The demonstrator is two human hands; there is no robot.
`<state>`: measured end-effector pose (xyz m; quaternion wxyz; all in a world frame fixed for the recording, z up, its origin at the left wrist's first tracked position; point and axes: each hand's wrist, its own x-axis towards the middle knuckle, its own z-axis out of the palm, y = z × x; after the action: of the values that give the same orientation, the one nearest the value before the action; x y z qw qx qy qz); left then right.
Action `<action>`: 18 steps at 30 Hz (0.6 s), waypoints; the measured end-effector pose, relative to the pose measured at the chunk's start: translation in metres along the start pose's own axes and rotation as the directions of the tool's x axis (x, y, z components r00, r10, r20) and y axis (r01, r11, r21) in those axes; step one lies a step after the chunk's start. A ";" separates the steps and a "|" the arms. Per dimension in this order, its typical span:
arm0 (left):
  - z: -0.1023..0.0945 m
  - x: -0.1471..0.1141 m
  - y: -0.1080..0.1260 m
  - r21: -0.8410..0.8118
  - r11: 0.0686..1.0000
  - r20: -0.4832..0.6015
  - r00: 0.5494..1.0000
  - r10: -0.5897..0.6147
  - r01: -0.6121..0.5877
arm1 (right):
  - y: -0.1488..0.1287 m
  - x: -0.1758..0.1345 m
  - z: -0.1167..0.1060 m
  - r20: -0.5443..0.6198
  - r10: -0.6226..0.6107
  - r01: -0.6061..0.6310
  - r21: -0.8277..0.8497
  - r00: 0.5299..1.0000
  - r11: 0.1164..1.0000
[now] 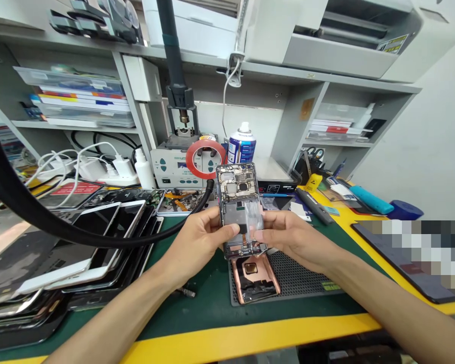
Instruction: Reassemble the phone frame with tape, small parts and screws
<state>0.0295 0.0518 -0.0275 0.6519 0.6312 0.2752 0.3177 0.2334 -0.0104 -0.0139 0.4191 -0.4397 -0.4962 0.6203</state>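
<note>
So the opened phone [235,207] is up over the table [208,316], long axis roughly 12-to-6. Left hand [200,235] pinches its 9 o'clock edge, thumb on its face; right hand [293,235] has fingers by the clear film [253,215] toward 3, can't tell if pinching. Neither's nearer.

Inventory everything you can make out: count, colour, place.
bench: 1, green and yellow, foreground
opened phone: 1, dark, raised at centre
perforated mat: 1, dark grey, on bench
back cover: 1, pink and black, on mat
stacked tablets: several, black and white, left
hose: 1, black, left
chargers: several, white, back left
tape roll: 1, red, behind phone
spray can: 1, blue-white, behind phone
shelves: several, grey, back
printer: 1, off-white, upper right
left hand: 1, bare, holding phone
right hand: 1, bare, holding phone
</note>
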 end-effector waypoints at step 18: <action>-0.003 0.002 0.005 -0.349 0.911 0.148 0.973 -0.176 0.218 | 0.001 -0.002 0.005 0.038 0.006 -0.009 0.084 0.999 0.996</action>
<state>0.0283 0.0556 -0.0223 0.8005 0.4860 0.2367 0.2590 0.2288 -0.0132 -0.0136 0.4253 -0.4118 -0.4758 0.6505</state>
